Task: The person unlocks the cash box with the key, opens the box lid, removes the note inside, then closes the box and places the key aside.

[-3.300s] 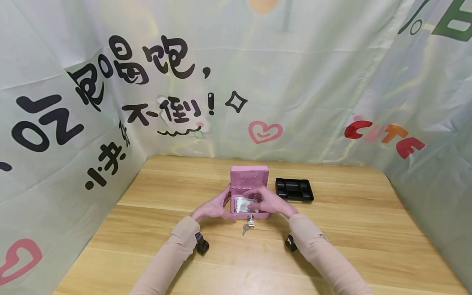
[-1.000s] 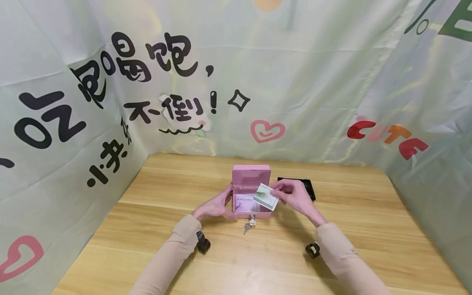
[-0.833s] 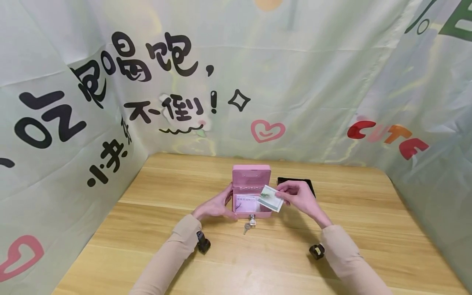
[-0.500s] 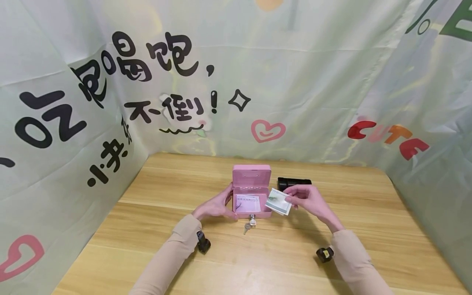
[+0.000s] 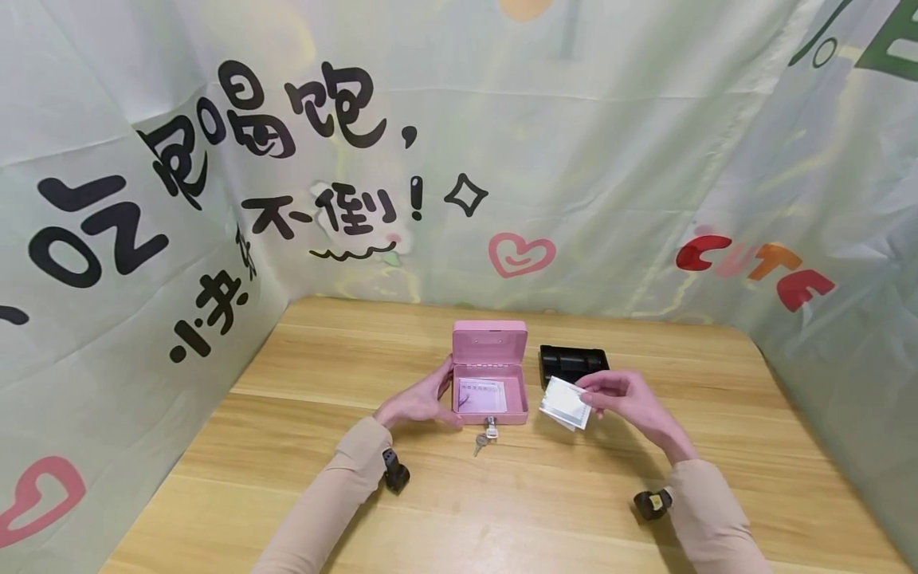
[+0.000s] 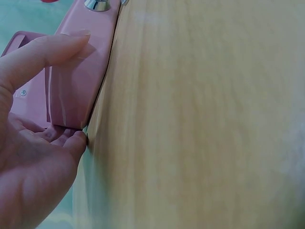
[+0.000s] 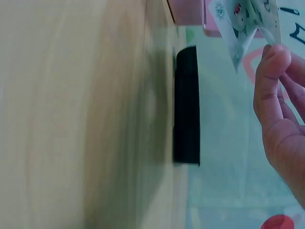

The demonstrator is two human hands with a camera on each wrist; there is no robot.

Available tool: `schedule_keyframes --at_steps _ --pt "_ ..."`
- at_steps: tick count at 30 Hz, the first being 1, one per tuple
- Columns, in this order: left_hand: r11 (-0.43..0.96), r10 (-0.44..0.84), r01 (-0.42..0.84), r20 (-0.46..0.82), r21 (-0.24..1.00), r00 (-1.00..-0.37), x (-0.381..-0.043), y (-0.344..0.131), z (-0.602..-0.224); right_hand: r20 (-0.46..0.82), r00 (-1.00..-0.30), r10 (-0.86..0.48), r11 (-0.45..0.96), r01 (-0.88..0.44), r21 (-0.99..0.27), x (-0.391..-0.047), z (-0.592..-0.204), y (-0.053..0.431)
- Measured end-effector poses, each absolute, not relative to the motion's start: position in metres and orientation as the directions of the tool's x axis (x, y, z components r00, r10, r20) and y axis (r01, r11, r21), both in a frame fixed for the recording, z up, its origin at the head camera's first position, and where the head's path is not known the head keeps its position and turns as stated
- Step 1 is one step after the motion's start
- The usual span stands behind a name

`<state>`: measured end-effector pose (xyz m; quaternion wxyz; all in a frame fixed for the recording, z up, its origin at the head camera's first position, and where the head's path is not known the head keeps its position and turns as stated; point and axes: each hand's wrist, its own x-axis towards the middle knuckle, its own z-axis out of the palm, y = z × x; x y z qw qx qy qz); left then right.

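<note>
A small pink cash box [image 5: 508,416] stands on the table with its lid [image 5: 489,343] raised. A printed paper slip [image 5: 482,395] lies inside it. My left hand [image 5: 418,400] grips the box's left side; in the left wrist view the thumb [image 6: 57,50] lies on the front face and the fingers [image 6: 71,140] are at the corner. To the right of the box, my right hand [image 5: 634,401] pinches folded banknotes [image 5: 566,401] by one edge, raised above the table. A lock [image 5: 491,426] sits in the box's front, with keys [image 5: 480,443] hanging from it.
Just right of the box a black compartment tray [image 5: 566,356] lies on the wooden table [image 5: 459,510], partly hidden by the right hand and the banknotes. Printed cloth [image 5: 602,175] hangs behind and at both sides of the table.
My right hand has come out of the box pinching the banknotes and moved right and towards me, past the box's right edge. The left hand stays on the box.
</note>
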<state>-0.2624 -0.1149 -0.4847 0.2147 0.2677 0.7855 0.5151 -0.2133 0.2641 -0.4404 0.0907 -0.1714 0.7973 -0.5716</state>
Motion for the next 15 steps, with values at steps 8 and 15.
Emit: schedule_keyframes --at_steps 8,15 --pt "0.333 0.638 0.204 -0.060 0.921 -0.768 -0.262 -0.115 -0.485 -0.031 -0.893 -0.449 0.327 -0.132 -0.936 -0.215 -0.448 0.285" --pt "0.353 0.626 0.204 -0.068 0.913 -0.777 -0.259 -0.114 -0.481 -0.086 -0.878 -0.470 0.399 -0.124 -0.909 -0.218 -0.451 0.286"
